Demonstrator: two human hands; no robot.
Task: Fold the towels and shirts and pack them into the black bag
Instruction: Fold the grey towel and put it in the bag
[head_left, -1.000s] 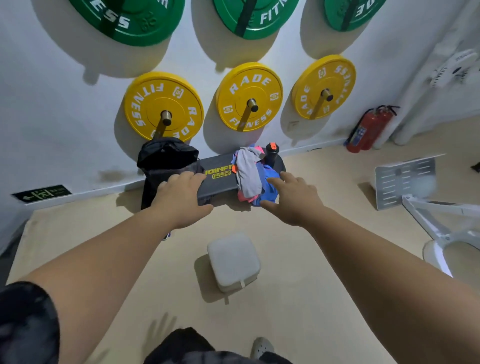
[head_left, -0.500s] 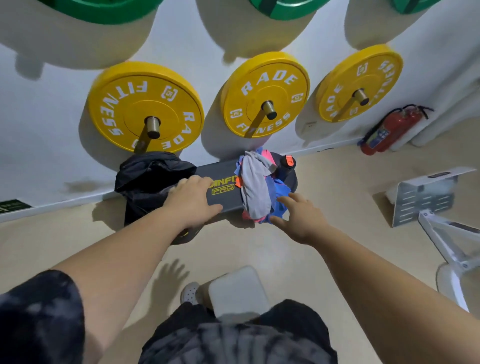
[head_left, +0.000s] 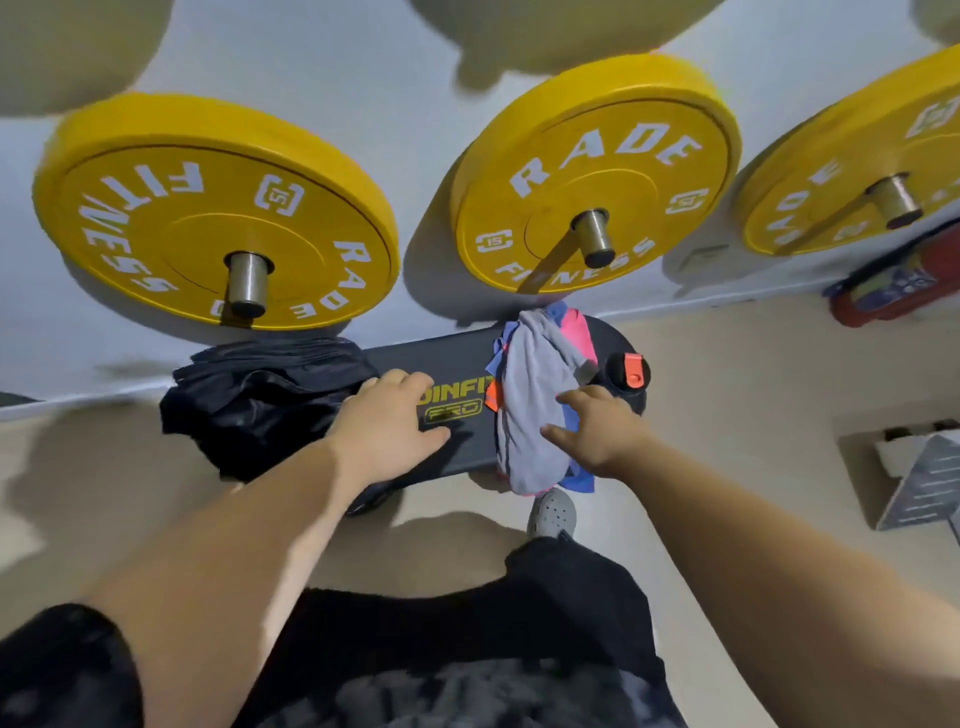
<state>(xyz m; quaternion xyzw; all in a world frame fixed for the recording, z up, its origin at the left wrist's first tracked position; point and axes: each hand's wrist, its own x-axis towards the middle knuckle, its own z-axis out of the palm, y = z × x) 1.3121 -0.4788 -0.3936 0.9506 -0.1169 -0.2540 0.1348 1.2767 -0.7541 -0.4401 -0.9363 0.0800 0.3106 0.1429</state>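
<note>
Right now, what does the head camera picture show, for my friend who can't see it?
A person's two hands reach to a black bench: the left hand rests on it beside a black bag, the right hand touches a pile of grey, blue and pink clothes. Yellow weight plates hang on the wall.

Bright, even light is cast, perhaps from upper right: soft shadows are thrown down-left of the yellow weight plates onto the white wall. Edges are bowed and smeared by motion blur.

R hand now on clothes pile
</note>
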